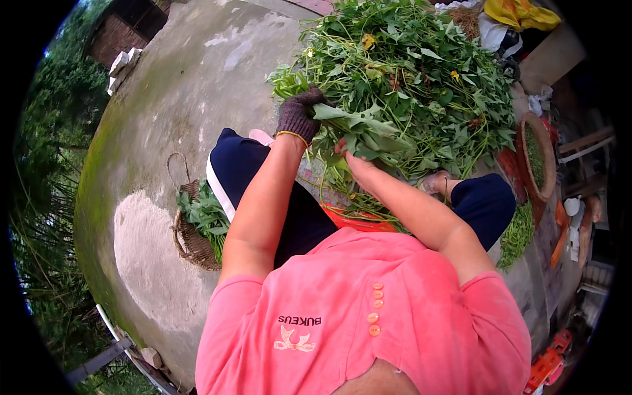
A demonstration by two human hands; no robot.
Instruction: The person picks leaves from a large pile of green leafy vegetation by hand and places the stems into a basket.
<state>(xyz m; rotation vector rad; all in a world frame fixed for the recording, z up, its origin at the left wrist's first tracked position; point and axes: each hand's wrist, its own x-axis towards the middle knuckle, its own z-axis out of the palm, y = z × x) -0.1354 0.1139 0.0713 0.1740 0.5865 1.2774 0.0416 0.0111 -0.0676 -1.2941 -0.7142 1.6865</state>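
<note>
My left hand (301,113), in a dark knit glove, wraps round a bunch of leafy green stems (372,131). Pale cut ends jut out past the glove on its far left side, while broad leaves fan out to the right. Bare and close beside it, my right hand (347,153) has its fingers bent in against the underside of these leaves. Foliage partly covers those fingers, and what they pinch, if anything, is hidden. Just beyond both hands rises a large heap of green vines (415,79) with a few yellow leaves.
A wicker basket (197,253) with leafy bundles stands on the concrete left of my leg. Cut greens (517,237) lie by my right knee, near a round woven tray (526,151). Something orange-red (359,222) is beneath me. Clutter lines the right edge.
</note>
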